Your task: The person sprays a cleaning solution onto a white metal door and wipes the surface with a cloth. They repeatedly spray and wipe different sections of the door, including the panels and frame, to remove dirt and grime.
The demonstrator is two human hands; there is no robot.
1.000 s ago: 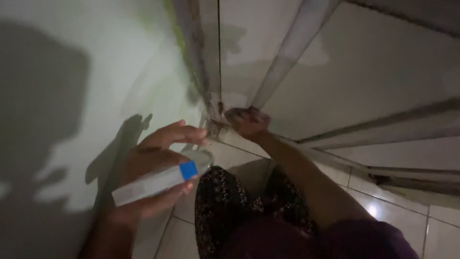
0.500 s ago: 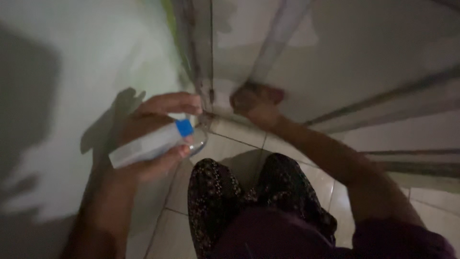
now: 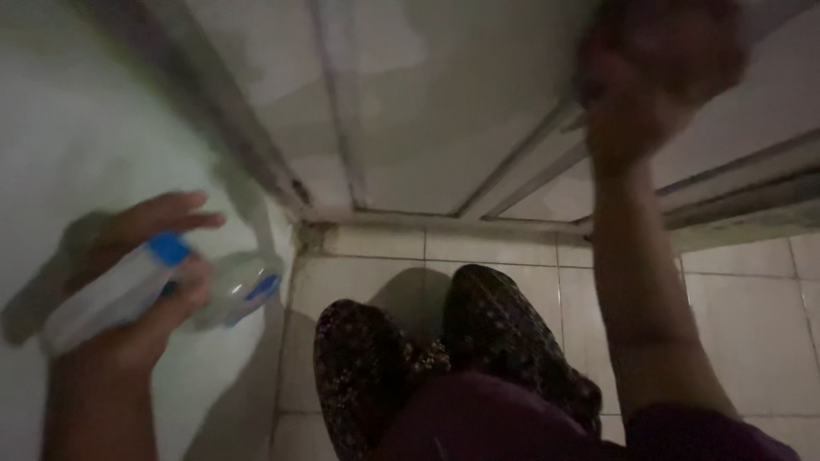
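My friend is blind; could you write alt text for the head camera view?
Dim view down: the left hand grips a clear spray bottle with blue parts, while the blurred right hand is raised against a pale metal-framed panel above a tiled floor.

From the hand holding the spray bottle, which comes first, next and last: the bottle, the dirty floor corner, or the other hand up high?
1. Spray bottle: held in the left hand itself, at the left by the pale wall.
2. Dirty floor corner: to the hand's right, where the tiles meet the door frame.
3. Right hand: far across at top right, raised against the door panel, blurred.
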